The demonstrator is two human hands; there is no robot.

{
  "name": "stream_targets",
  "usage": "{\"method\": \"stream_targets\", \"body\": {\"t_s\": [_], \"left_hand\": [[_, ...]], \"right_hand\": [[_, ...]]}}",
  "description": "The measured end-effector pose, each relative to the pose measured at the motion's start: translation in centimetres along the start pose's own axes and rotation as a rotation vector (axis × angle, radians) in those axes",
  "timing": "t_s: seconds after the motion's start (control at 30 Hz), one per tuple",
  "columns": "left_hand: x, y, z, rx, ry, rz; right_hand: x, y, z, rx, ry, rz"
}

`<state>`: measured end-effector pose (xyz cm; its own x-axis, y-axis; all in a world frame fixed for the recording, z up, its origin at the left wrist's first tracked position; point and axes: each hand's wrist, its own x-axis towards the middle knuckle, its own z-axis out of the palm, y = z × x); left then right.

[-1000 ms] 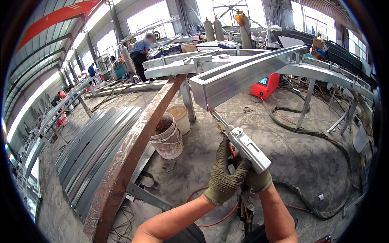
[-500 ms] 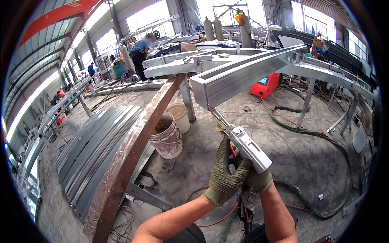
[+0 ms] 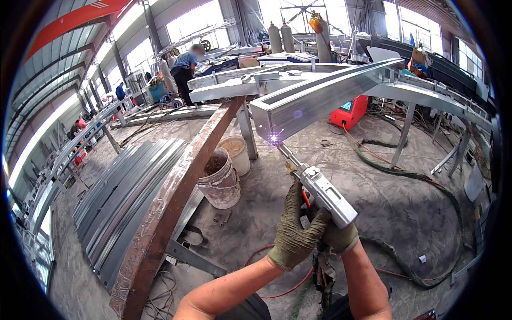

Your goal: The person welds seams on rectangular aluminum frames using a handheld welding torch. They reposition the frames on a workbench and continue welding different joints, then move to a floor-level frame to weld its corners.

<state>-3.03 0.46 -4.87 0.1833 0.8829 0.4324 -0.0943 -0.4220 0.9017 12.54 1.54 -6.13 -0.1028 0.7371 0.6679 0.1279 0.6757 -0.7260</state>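
Both my gloved hands grip a silver welding gun (image 3: 328,196), held pointing up and away to the left. My left hand (image 3: 298,229) wraps its front and lower side, while my right hand (image 3: 338,233) closes round the handle, which is mostly hidden by the gloves. The gun's nozzle meets the lower near corner of a metal box beam (image 3: 320,109), where a bright violet-white spark glows. This beam has an open channel along its top and lies on a curved metal frame (image 3: 416,96).
A brown steel beam (image 3: 181,197) slants along my left, with two dirty buckets (image 3: 221,186) beside it. Flat metal strips (image 3: 125,197) are stacked further left. A red machine (image 3: 349,111) stands behind the box beam; hoses (image 3: 453,213) curve over the floor. A person (image 3: 184,72) bends at the back left.
A bright spark has appeared where the gun's nozzle meets the beam's corner. My hands and the gun have hardly moved.
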Motion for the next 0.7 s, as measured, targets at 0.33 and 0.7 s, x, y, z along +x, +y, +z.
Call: {"method": "stream_targets", "body": {"t_s": [0.33,0.7], "left_hand": [[-0.2,0.0,0.2,0.014,0.015,-0.021],[-0.2,0.1,0.4,0.042,0.021,0.048]], "right_hand": [[-0.1,0.4,0.2,0.031,0.017,-0.014],[-1.0,1.4,0.3,0.037,0.064,0.063]]}}
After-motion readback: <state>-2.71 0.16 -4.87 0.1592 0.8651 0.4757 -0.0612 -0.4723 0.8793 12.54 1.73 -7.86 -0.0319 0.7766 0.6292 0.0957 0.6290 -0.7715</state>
